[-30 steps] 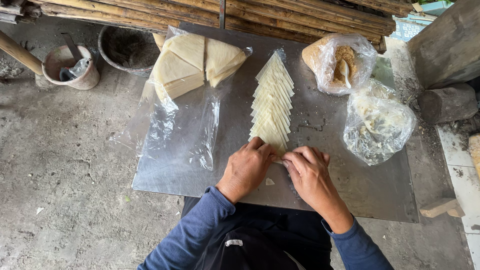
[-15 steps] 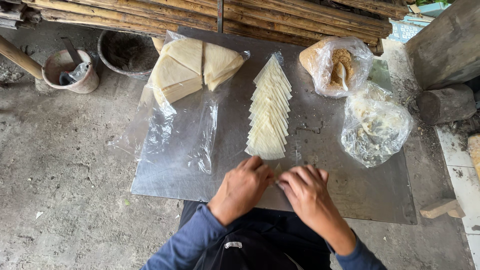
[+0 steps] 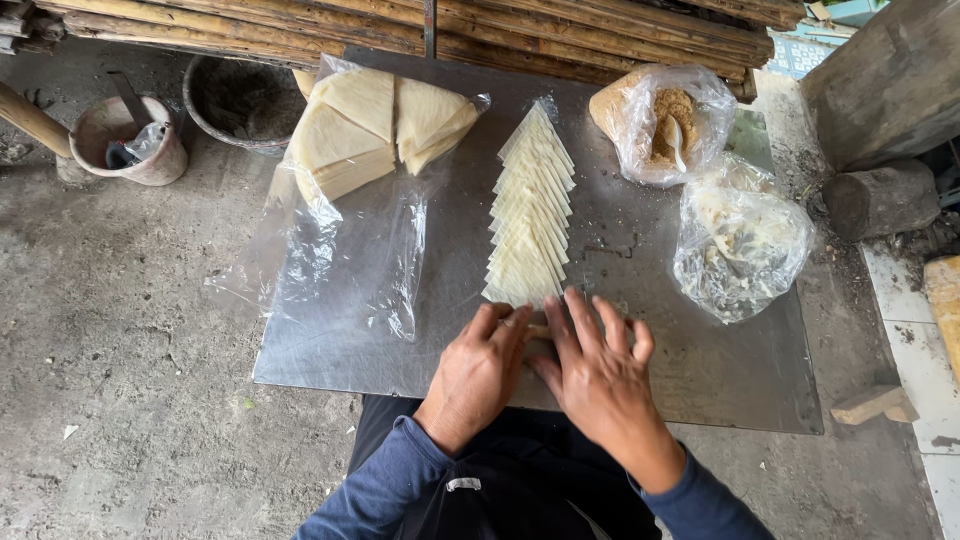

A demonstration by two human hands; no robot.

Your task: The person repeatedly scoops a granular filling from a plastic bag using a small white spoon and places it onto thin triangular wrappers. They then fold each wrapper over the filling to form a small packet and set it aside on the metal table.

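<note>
Both hands have slid back toward the near edge of the grey metal sheet (image 3: pixel 330 350) since a second ago, away from the row's end. We see the left hand (image 3: pixel 480 365) and right hand (image 3: pixel 595 370) side by side, fingers flat and pressed down on one pale thin wrapper piece (image 3: pixel 540 331), mostly hidden under them. Grip is a flat press, not a pinch; we cannot tell if anything is folded inside.

That piece sits just beyond the near edge, centre, touching the closest end of the overlapping row of pale triangular wrappers (image 3: pixel 531 220), which runs toward the far edge.

We judge the wrapper light, limp, easily torn and likely to stick to its neighbours; best taken by a corner or free edge with fingertips, lifted gently.

Far left corner: stack of thick cream triangular sheets in clear plastic (image 3: pixel 375 125). Far right: clear bag of brown crumbly filling with a white spoon (image 3: pixel 665 120), and nearer, a clear bag of whitish filling (image 3: pixel 740 240).
</note>
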